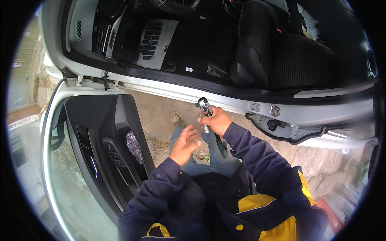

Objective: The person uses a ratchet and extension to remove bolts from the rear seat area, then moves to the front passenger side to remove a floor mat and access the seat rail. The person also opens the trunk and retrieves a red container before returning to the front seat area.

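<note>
My right hand [219, 121] is closed round a ratchet wrench [204, 105] with a shiny metal head and a dark handle [221, 148] that runs down toward my lap. A short chrome socket [206, 128] shows below my right thumb; whether it is on the wrench or held beside it I cannot tell. My left hand [185, 145] hovers just left of the wrench, apart from it, its fingers spread and nothing in them. Both hands are above my legs, in front of the white car's door sill [173, 89].
At left stands the opened car door [114, 148] with a crumpled purple packet [134, 147] in its pocket. Beyond the sill are the dark car floor [189, 44], a grey floor panel [163, 50] and a black seat [257, 44]. A door latch striker [275, 110] sits on the pillar at right.
</note>
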